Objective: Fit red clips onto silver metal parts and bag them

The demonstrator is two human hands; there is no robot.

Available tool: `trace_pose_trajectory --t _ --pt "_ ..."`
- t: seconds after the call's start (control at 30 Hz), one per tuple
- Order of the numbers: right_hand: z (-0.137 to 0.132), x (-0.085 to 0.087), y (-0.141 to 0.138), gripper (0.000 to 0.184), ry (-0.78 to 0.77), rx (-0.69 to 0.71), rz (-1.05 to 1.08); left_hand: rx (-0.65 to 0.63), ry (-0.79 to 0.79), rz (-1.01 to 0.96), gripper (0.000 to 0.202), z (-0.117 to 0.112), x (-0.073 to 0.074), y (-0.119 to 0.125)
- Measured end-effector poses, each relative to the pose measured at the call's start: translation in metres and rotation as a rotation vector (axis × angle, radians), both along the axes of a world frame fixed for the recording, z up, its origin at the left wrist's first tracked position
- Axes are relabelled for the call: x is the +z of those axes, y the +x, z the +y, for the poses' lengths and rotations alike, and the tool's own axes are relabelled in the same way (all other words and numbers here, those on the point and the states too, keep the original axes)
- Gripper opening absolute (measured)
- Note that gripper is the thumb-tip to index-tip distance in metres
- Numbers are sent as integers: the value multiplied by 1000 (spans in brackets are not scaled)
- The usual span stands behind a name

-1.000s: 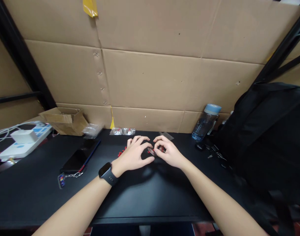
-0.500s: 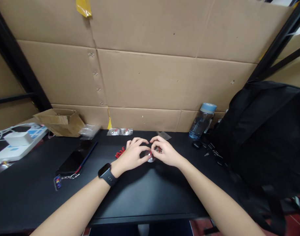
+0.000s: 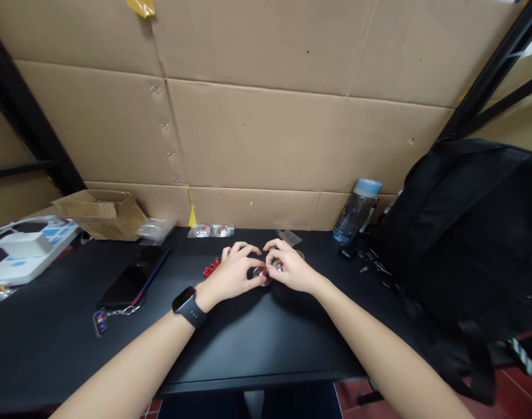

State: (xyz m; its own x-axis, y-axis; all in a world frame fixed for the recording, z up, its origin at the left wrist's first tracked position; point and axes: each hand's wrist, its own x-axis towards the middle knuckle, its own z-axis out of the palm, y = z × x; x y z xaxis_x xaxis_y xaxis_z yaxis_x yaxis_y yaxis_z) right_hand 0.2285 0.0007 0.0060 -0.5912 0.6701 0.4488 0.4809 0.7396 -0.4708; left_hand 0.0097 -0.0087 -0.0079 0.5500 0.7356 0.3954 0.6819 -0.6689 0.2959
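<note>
A small round silvery metal piece [image 3: 260, 273] with a bit of red cord lies between my hands, low over the table. My left hand [image 3: 237, 273] curves around its left side, thumb and index finger at its rim, the other fingers arched above. My right hand [image 3: 289, 267] pinches thumb and index finger together at the red cord [image 3: 264, 270] on top of the piece. Another shiny round piece [image 3: 278, 265] shows partly under my right hand. A bundle of red cord [image 3: 210, 267] rests just left of my left hand. Fingertip details are small and partly hidden.
Two similar silvery pieces in clear wrappers [image 3: 210, 231] lie at the back. A clear bag [image 3: 289, 237] is behind my right hand. Left stand a phone [image 3: 135, 279], paper bag [image 3: 104, 216] and power strip [image 3: 52, 250]; right, a bottle [image 3: 356, 212] and black backpack [image 3: 466, 244].
The view has tilted and shifted slightly. The silvery piece between my hands has moved a little left, and a second round piece shows more under my right hand. Both hands keep nearly the same pose.
</note>
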Motion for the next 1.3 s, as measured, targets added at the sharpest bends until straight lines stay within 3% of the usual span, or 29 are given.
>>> trace_pose_trajectory --t 0.3,0.5,0.57,0.7,0.83,1.0,1.3 --pt "0 -10 -5 6 -3 19 -72 -46 -40 19 7 5 -10 -1" --pt "3 -7 0 8 -1 30 -124 -30 -40 23 5 7 -11 -2" --pt "10 -7 8 6 20 -57 -120 -29 -30 22 7 6 -10 -2" --pt "33 -12 31 9 61 -379 -104 -39 -23 12 12 3 -7 -1" --pt "53 -24 49 22 -41 -542 -169 -43 -31 15 10 1 -6 0" --pt "61 -30 52 37 -203 -557 -209 -50 -30 19 10 1 -6 0" --pt "62 -27 45 49 -273 -556 -245 -68 -33 10 13 3 -8 -1"
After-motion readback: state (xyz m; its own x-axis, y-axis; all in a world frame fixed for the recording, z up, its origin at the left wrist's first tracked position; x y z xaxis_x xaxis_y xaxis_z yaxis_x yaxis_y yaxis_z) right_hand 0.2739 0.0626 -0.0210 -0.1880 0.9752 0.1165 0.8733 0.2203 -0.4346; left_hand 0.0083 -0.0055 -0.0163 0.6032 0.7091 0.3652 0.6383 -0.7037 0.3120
